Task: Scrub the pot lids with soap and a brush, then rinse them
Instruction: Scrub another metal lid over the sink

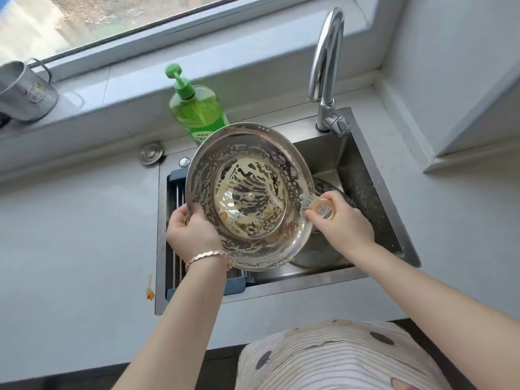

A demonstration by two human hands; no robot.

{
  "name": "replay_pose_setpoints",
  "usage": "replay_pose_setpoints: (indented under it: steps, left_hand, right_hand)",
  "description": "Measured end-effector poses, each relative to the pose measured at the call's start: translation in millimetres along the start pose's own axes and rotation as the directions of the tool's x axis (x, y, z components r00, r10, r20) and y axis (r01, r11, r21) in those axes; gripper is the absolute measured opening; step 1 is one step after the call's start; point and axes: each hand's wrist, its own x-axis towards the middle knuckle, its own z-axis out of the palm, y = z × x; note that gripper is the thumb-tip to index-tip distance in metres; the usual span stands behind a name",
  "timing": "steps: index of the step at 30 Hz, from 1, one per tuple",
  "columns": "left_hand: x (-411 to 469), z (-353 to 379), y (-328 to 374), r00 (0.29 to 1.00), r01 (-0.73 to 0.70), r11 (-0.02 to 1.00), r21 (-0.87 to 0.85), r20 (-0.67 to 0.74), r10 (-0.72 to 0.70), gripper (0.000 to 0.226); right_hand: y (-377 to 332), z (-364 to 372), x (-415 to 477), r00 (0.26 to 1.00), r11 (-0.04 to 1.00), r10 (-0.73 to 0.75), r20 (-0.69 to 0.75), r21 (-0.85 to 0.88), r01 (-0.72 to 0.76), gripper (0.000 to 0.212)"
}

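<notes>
Fingers of left hand (194, 235) grip soapy lid (247, 164) rim; right hand (344, 225) fingers clamp brush (323, 209) against it.

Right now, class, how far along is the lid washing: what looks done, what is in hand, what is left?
Done: soap is on; suds streak the inside of the steel lid. In hand: the left hand grips its rim over the sink while the right hand holds the brush at the lid's right edge. Left: brownish residue shows near the centre, no water runs from the faucet, so rinsing remains.
</notes>
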Motion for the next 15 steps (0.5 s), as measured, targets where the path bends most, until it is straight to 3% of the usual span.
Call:
replay_pose_setpoints:
  steps: [6, 11, 15]
  left_hand:
    - [10, -7, 2, 0.944, -0.205, 0.976, 0.079, 0.279, 0.176, 0.046]
    - [18, -5, 12, 0.832, -0.382, 0.912, 0.148, 0.484, 0.27, 0.039]
    - [16, 1, 21, 0.753, -0.483, 0.844, 0.233, 0.602, 0.265, 0.04]
  right_hand:
    - [0, -20, 31, 0.99, 0.991, -0.126, -0.06, -0.043, 0.124, 0.036]
    - [-21, -36, 49, 0.94, 0.948, -0.317, -0.125, -0.057, 0.312, 0.04]
    - [-42, -46, 59, 0.829, 0.837, -0.537, -0.156, -0.219, 0.501, 0.043]
